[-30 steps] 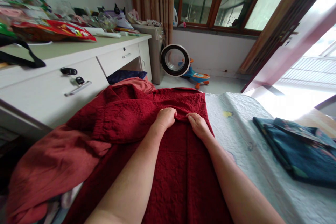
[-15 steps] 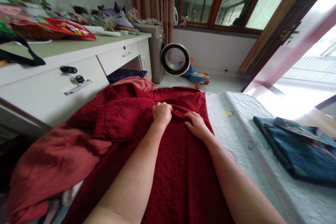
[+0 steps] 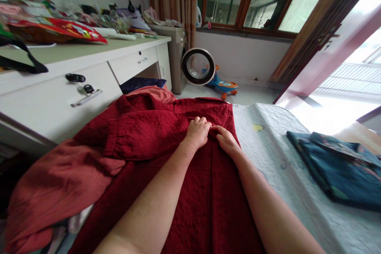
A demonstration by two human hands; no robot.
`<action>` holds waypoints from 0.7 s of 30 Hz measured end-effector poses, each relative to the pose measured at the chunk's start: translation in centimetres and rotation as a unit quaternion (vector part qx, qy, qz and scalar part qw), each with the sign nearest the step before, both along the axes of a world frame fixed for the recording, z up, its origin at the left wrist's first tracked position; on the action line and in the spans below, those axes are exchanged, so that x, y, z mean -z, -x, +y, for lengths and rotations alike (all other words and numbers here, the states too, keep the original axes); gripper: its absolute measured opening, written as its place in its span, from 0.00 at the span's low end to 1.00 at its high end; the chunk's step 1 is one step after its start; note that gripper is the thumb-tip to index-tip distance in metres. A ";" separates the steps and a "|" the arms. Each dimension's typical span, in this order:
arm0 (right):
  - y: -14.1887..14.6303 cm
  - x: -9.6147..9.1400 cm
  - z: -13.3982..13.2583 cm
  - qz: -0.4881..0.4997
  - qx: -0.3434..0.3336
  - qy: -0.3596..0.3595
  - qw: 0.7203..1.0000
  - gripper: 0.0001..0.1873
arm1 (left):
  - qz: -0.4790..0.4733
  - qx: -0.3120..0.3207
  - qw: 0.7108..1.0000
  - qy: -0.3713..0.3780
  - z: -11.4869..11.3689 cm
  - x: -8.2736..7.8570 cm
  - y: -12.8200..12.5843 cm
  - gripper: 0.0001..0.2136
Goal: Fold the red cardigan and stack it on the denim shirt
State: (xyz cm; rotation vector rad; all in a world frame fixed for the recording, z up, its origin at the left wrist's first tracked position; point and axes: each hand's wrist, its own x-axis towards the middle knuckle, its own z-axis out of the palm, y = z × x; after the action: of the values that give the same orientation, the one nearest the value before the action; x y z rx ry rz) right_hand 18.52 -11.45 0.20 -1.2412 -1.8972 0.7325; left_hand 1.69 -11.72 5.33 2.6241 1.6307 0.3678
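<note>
A dark red textured garment (image 3: pixel 190 206) lies spread out in front of me, with one gathered-cuff sleeve (image 3: pixel 139 133) laid across it to the left. Near the garment's upper right part, my left hand (image 3: pixel 199 131) is closed on a fold of the cloth. Just beside it, my right hand (image 3: pixel 228 139) also grips the cloth, thumb and fingers pressed together. Both hands almost touch, and their fingertips are partly hidden in the fabric. Coral-coloured cloth (image 3: pixel 59 186) sticks out at the garment's left side.
Folded dark blue denim (image 3: pixel 342 170) rests on the pale quilted cover (image 3: pixel 268 139) at right. On the left stands a white desk (image 3: pixel 59 99) crowded with packets and small items. Beyond are a washing machine with its round door (image 3: pixel 198 66) open and a blue ride-on toy (image 3: pixel 223 84).
My left hand has slid right along the fold, up to my right hand. The right hand's fingers, spread flatter before, have drawn together on the cloth.
</note>
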 end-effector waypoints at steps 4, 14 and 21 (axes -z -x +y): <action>-0.2 0.2 0.2 0.065 0.019 0.008 0.998 0.20 | 0.005 -0.007 1.000 -0.011 -0.3 0.2 -0.6 0.14; 0.0 0.5 -0.1 0.048 0.031 -0.066 0.996 0.15 | -0.002 -0.011 0.998 -0.057 -0.4 0.2 -0.9 0.15; 0.3 -0.3 -0.7 -0.040 0.044 -0.111 0.992 0.14 | 0.002 -0.062 0.998 0.018 -0.4 0.2 -0.9 0.14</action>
State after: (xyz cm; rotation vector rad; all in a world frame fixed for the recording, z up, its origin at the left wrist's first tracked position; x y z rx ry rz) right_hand 18.21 -12.11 0.53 -1.2198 -1.9154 0.4190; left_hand 2.56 -12.10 5.11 2.5063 1.7894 0.3345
